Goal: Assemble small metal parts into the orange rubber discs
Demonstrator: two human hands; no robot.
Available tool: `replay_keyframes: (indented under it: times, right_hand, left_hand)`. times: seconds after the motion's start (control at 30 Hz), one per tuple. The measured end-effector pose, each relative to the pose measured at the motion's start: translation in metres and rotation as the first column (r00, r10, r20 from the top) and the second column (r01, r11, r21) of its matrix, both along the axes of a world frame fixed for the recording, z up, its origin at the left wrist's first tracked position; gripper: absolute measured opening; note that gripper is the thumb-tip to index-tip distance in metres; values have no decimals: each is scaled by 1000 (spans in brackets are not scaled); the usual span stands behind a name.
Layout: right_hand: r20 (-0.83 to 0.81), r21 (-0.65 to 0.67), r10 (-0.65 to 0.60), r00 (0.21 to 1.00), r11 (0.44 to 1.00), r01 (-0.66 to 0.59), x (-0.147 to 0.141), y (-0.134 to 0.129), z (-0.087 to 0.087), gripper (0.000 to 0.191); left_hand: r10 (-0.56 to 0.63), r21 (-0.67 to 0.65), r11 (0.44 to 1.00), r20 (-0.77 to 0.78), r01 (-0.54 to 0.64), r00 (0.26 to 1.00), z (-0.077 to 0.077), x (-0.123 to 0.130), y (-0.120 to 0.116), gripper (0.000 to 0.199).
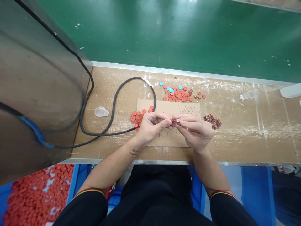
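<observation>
Over a cardboard sheet (150,105), my left hand (151,125) and my right hand (197,130) meet fingertip to fingertip. Pinched in the left fingers is a small red disc (171,119), mostly covered. A tiny dark, red-tipped piece (176,121) is held in my right fingers against the disc; its exact kind is too small to make out. Loose red discs with small holes (135,117) lie beside my left hand. To the right of my right hand sits a pile of dark, red-tipped pieces (213,121).
More red discs (179,94) and a few blue discs (171,90) lie behind the sheet. A black cable (115,100) loops across the left side near a clear plastic cup (101,111). A metal cabinet (42,88) stands left; a green surface (164,34) runs behind.
</observation>
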State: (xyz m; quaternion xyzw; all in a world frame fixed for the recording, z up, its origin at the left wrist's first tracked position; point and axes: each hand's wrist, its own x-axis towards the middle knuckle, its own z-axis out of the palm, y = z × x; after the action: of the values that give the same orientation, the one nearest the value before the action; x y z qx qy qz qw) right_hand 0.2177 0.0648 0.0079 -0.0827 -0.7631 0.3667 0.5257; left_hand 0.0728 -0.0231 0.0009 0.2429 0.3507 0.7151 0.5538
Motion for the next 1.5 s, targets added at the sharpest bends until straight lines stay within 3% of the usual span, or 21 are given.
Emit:
replay_keyframes:
  times: [0.2,0.43,0.63,0.77,1.33,1.5]
  right_hand:
    - [10,-44,-7,1000,999,7,0,1,1,32]
    - [-6,-79,-29,1000,996,29,3,1,3,23]
    - [-75,-151,45,996,987,-56,2,1,3,36]
    - [-101,-170,85,991,980,-102,2,2,3,43]
    - [-88,-170,80,993,981,-94,2,3,1,19]
    - [-114,-171,124,986,975,-143,1,3,2,28]
  left_hand:
    - [85,149,987,-158,-62,984,5,-2,-1,13]
    - [135,258,964,-294,-57,946,7,-3,-6,16]
    - [153,327,945,-373,-25,915,3,-6,-9,19]
    - [137,305,952,-384,-15,913,1,-6,-11,20]
    - [110,344,939,-325,9,939,-1,-3,-12,25]
    - [102,323,946,-318,7,943,-1,-3,-12,23]
